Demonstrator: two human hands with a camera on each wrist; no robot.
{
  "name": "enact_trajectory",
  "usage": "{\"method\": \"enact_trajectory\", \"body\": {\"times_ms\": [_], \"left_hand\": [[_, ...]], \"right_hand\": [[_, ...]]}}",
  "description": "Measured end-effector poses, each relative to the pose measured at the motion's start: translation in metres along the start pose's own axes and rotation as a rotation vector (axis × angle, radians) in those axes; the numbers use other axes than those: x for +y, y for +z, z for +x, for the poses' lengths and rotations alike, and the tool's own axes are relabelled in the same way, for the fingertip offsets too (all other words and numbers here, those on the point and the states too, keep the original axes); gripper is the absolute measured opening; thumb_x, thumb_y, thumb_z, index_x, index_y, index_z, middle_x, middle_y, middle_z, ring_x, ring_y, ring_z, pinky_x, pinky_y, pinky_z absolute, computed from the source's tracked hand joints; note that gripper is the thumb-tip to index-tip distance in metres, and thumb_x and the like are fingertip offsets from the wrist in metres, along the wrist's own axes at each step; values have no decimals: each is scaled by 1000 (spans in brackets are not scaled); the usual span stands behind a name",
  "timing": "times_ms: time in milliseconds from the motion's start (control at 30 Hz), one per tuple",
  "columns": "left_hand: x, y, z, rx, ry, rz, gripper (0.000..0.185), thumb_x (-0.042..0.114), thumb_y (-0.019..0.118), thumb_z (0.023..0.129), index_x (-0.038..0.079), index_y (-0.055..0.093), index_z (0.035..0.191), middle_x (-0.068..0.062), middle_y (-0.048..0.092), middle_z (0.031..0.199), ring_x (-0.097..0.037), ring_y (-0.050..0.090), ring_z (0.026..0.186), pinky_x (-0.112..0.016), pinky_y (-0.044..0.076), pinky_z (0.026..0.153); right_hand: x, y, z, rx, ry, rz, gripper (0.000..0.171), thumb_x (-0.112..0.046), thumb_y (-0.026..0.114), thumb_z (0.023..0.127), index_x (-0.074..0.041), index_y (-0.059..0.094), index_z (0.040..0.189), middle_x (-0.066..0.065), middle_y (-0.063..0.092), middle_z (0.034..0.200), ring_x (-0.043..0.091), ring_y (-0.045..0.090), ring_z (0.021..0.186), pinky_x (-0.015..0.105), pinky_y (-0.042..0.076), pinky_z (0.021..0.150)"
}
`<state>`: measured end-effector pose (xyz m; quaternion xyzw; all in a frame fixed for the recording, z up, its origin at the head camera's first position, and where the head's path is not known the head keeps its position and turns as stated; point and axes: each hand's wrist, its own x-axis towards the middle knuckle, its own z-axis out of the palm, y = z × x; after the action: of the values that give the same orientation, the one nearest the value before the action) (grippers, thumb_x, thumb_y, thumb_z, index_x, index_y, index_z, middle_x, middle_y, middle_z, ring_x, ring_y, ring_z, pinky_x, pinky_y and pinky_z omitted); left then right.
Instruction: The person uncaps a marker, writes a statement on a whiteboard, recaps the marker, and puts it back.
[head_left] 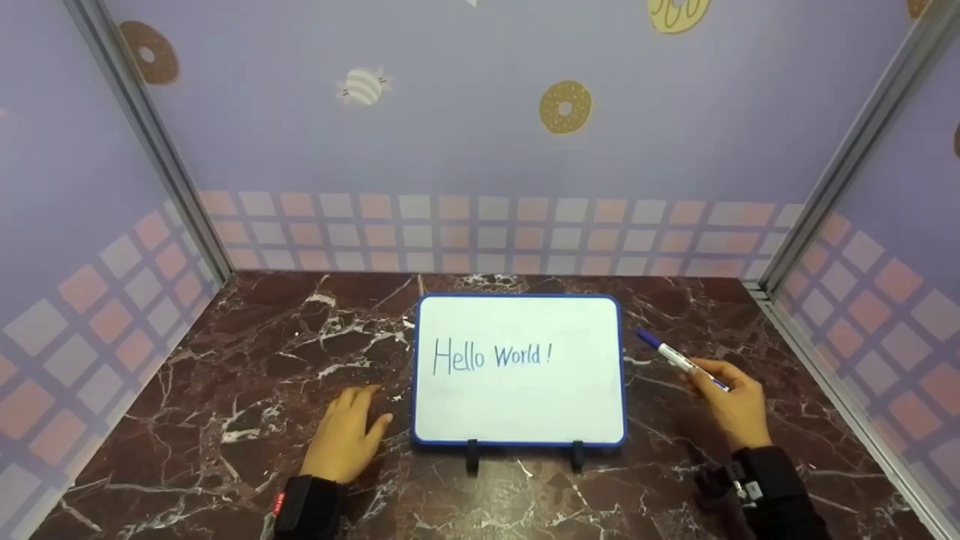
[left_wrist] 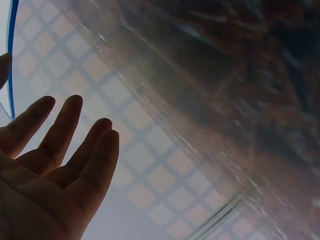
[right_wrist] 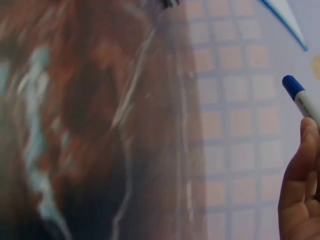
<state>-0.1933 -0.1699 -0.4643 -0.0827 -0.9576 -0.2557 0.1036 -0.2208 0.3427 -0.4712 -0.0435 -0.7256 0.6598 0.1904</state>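
Observation:
A whiteboard with a blue frame stands on two small black feet, and "Hello World !" is written on it in blue. To its right, my right hand pinches a marker with a white barrel. The marker's blue cap is on and points up and toward the board. My left hand is left of the board, apart from it, with fingers relaxed and nothing held. In the left wrist view its fingers are spread and loosely bent.
The dark red marbled table has white veins. Behind it rises a lilac wall with doughnut pictures and a pink and white checked band. Side panels with metal posts close in the left and right.

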Motion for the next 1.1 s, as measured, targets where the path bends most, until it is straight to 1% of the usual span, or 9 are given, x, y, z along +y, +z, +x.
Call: {"method": "enact_trajectory", "body": {"times_ms": [167, 333, 567, 633, 700, 800, 900, 1000, 1100], "left_hand": [[-6, 1, 0, -20, -28, -7, 52, 23, 63, 94, -1, 49, 138, -26, 50, 135, -45, 46, 128, -59, 38, 106], [-9, 1, 0, -37, -43, 17, 57, 25, 63, 94, -4, 45, 140, -30, 44, 143, -51, 37, 135, -61, 29, 113], [-11, 1, -2, -81, -88, 70, 63, 28, 63, 94, -3, 42, 143, -32, 39, 147, -58, 29, 136, -64, 23, 114], [-12, 2, -3, -94, -95, 79, 64, 29, 63, 94, -3, 41, 144, -32, 38, 147, -59, 28, 136, -65, 23, 114], [-13, 2, -3, -103, -99, 87, 65, 30, 63, 93, -3, 40, 144, -32, 38, 147, -60, 28, 136, -66, 23, 113], [-13, 3, -4, -108, -99, 89, 65, 30, 63, 93, -4, 40, 144, -32, 38, 147, -61, 27, 135, -68, 23, 112], [-13, 3, -4, -109, -102, 79, 65, 30, 63, 93, -4, 40, 143, -32, 38, 147, -61, 28, 135, -68, 24, 111], [-13, 4, -4, -115, -110, 66, 64, 29, 62, 94, -5, 41, 143, -33, 37, 147, -61, 28, 135, -67, 24, 112], [-13, 4, -3, -118, -104, 66, 62, 27, 62, 94, -6, 42, 142, -35, 39, 145, -61, 29, 134, -66, 25, 112]], "right_hand": [[15, -2, 6, 11, 44, -165, 29, -3, 63, 93, 15, 62, 115, -14, 70, 73, 2, 66, 67, 17, 55, 64], [23, -3, 10, -8, 57, -295, 27, -5, 63, 93, 13, 64, 113, -15, 66, 70, 0, 62, 65, 17, 53, 62], [21, -6, 14, -78, 103, -407, 30, -8, 61, 93, 14, 62, 114, -2, 70, 76, 2, 62, 65, 18, 53, 62], [20, -8, 14, -114, 123, -470, 31, -9, 61, 93, 14, 61, 115, 3, 72, 79, 3, 62, 65, 18, 52, 60], [18, -9, 13, -145, 127, -564, 30, -10, 62, 91, 13, 62, 112, 7, 72, 80, 5, 61, 65, 19, 51, 59], [15, -12, 13, -181, 92, -748, 27, -13, 65, 87, 8, 66, 103, 9, 70, 79, 11, 58, 65, 25, 47, 60], [12, -13, 13, -199, 76, -872, 24, -16, 65, 84, 4, 68, 96, 12, 68, 78, 19, 55, 66, 31, 41, 60], [9, -14, 13, -228, 105, -926, 25, -18, 64, 86, 4, 68, 97, 16, 66, 81, 24, 55, 67, 34, 39, 59], [8, -15, 12, -259, 135, -953, 27, -18, 63, 88, 5, 67, 99, 17, 67, 83, 25, 55, 68, 33, 40, 59]]}}
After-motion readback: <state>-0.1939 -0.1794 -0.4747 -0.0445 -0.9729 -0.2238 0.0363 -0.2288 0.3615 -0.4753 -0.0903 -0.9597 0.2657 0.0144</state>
